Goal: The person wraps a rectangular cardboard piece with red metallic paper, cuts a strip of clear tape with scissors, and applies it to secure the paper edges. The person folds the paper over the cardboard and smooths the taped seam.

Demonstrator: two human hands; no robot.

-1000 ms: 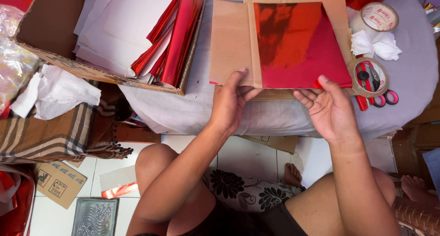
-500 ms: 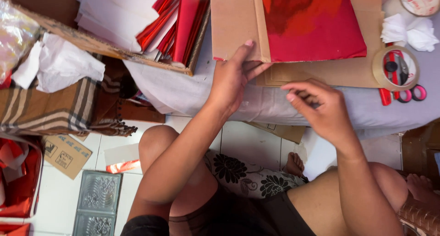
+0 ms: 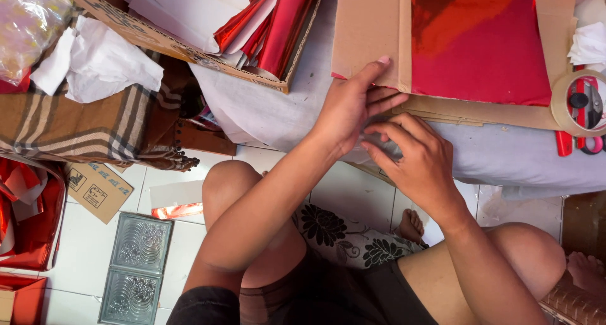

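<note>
My left hand (image 3: 353,107) pinches the lower corner of a brown cardboard flap (image 3: 369,35), thumb on top and fingers under its edge. The flap lies over a shiny red foil sheet (image 3: 480,47) on a larger cardboard piece on the grey-clothed table (image 3: 505,161). My right hand (image 3: 420,164) hovers at the table's front edge, its curled fingertips touching the left hand's fingers. Whether it pinches anything is not visible.
A tape roll (image 3: 558,107) with red scissors (image 3: 584,104) inside and crumpled tissue (image 3: 590,44) lie at the right. A box of red and white sheets (image 3: 189,47) sits at the upper left. Plaid cloth (image 3: 82,126), glass blocks (image 3: 136,262) and my knees are below.
My right hand left the cardboard's front edge, lifted with fingers drawn together, then came left to meet the left hand. The left hand stayed on the flap's corner. The view shifted closer.
</note>
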